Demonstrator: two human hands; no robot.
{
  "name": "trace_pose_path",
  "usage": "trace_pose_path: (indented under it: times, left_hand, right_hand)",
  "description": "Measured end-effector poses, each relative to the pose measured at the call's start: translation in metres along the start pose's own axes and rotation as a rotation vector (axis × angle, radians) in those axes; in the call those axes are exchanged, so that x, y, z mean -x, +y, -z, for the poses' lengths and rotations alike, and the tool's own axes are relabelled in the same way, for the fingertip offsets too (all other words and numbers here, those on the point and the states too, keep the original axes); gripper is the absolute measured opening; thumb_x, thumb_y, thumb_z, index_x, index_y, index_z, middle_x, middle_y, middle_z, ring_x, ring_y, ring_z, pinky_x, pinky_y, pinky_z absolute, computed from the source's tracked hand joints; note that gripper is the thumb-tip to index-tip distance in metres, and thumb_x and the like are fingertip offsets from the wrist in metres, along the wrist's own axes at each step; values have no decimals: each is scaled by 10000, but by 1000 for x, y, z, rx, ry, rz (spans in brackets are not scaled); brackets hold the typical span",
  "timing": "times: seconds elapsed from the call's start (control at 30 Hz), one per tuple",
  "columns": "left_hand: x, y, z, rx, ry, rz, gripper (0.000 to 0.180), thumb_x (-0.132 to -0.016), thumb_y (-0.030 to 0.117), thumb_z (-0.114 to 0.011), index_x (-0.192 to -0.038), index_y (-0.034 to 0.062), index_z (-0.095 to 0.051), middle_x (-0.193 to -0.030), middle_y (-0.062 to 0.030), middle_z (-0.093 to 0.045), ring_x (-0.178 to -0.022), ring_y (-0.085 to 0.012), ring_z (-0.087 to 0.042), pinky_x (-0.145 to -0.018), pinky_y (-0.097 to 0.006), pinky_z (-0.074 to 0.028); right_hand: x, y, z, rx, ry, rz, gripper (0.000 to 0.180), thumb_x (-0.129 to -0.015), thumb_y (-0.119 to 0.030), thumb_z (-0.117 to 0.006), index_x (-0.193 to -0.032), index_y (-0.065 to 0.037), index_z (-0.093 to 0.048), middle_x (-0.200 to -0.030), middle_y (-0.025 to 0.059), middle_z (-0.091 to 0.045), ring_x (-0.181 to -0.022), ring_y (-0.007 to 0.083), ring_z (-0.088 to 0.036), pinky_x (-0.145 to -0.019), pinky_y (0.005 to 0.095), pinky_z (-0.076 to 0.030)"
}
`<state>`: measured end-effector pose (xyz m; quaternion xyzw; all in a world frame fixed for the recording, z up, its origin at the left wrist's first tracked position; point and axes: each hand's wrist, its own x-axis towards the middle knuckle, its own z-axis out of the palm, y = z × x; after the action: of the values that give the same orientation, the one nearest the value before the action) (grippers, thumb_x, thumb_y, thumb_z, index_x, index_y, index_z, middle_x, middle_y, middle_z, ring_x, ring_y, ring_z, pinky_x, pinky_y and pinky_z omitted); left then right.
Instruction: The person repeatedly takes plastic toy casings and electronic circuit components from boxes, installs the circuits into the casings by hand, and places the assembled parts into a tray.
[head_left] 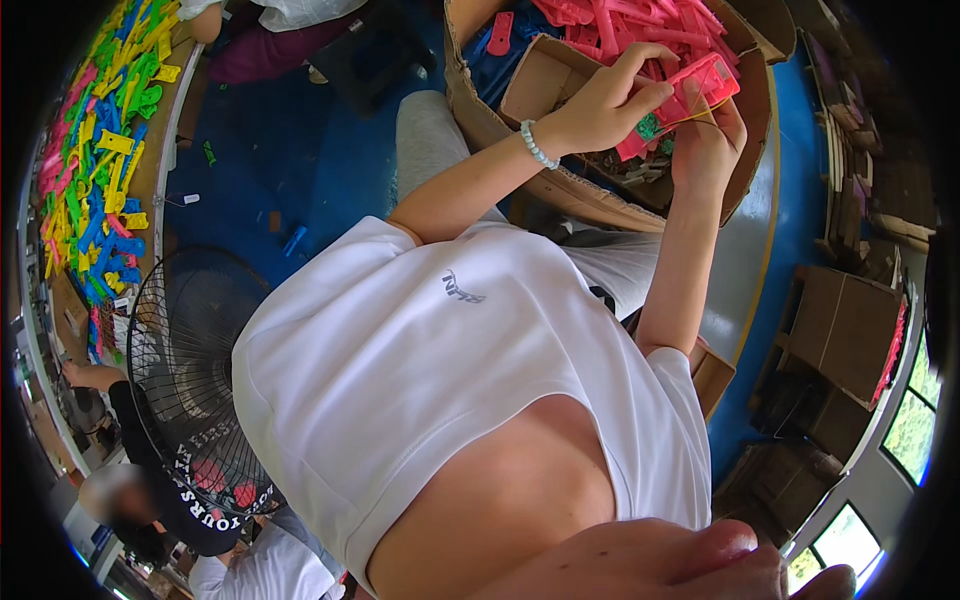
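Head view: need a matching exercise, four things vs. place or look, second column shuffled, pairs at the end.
Things
1. pink plastic part
2. bead bracelet
3. fan
4. pile of mixed-colour pieces

Place or look
A. on the table at the picture's upper left
B. round black wire cage, beside the white shirt
C. held between the left hand and the right hand
D. around the left wrist

Pairs: 1-C, 2-D, 3-B, 4-A
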<state>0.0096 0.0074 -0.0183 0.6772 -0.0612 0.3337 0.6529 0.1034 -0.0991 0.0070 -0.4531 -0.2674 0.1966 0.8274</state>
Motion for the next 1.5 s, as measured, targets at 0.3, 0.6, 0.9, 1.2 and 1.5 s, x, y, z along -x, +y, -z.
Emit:
trace_pose_path:
  times: [0.3,0.6,0.9,1.2,1.5]
  left_hand:
    - [-14,-11,-2,547,249,221,331,-995,200,-507,-1275,23,-511,-1072,-57,-624,-956,-99,-580,-814,-264,-467]
    - [-12,-8,-5,116,163,34,363,-990,228,-521,-1293,26,-507,-1082,-40,-611,-919,-89,-554,-798,-250,-453]
    - [-12,-8,-8,239,130,70,373,-982,227,-545,-1309,50,-516,-1125,-23,-590,-1028,-72,-509,-879,-232,-405]
    - [-12,-24,-15,809,192,397,319,-1013,288,-444,-1186,33,-529,-974,-178,-655,-796,-281,-675,-705,-427,-575]
    - [42,-40,-99,733,-277,567,361,-985,198,-550,-1300,34,-483,-1130,-77,-609,-1007,-136,-599,-811,-289,-539]
  right_hand:
    - [26,5,6,323,-63,55,244,-827,12,-702,-1054,35,-615,-1096,98,-562,-1010,159,-583,-757,283,-537]
    - [33,3,0,549,34,122,211,-760,24,-756,-942,61,-656,-1108,57,-552,-982,117,-570,-757,260,-535]
    - [37,0,7,335,-8,120,140,-783,63,-716,-907,42,-656,-1148,82,-518,-1017,149,-558,-799,274,-529]
    - [77,-27,47,502,-367,159,104,-810,-19,-712,-864,58,-668,-1375,150,-448,-1242,226,-468,-947,356,-469]
    - [143,-3,86,1113,312,62,297,-754,-122,-790,-956,-28,-594,-1016,99,-650,-908,217,-633,-799,313,-504]
